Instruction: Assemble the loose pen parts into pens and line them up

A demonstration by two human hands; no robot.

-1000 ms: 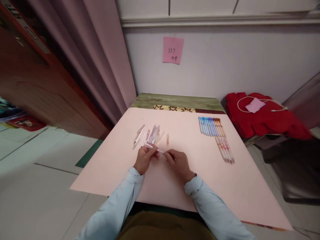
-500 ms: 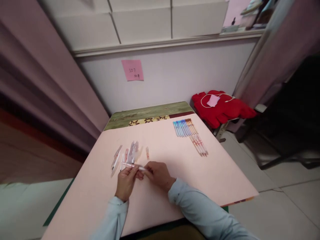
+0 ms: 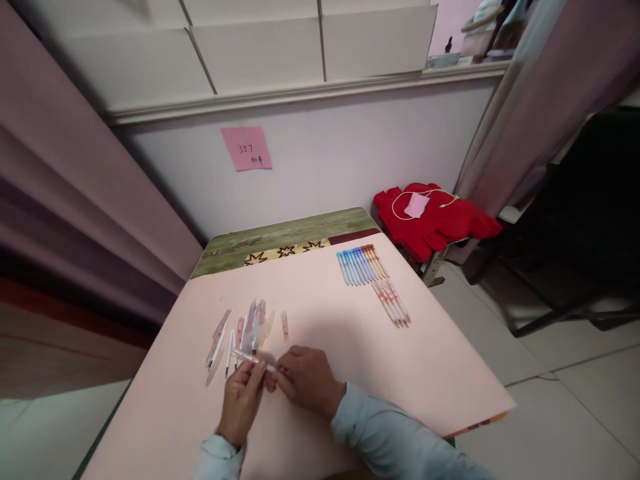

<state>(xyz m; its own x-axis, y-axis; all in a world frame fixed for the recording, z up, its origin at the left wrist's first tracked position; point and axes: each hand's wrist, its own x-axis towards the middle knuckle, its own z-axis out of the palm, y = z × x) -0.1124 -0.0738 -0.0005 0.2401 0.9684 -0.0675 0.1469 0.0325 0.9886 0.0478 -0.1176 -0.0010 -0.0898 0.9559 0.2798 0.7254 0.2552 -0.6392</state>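
Observation:
Between my two hands is a slim, pale pinkish pen (image 3: 247,357), tilted with its far end up and to the left. My left hand (image 3: 243,395) pinches it near the middle. The fingers of my right hand (image 3: 310,379) are closed around its near end, and they hide that tip. Just beyond my left hand lie loose pen parts: white refills with dark tips (image 3: 229,353), greyish clear barrels (image 3: 254,323) and a pale barrel (image 3: 215,368). A short clear piece with reddish print (image 3: 285,325) lies apart, beyond my right hand.
At the table's far right, a row of blue, purple and brown pens (image 3: 357,265) lies side by side. Several reddish-clear pens (image 3: 391,302) lie just below it. A red cloth (image 3: 430,220) with a white cable is beyond the right edge of the pink tabletop (image 3: 400,373).
The view has shifted, so the table's contents appear slightly lower and further left. Both hands still hold the pen, now tilted a little more steeply.

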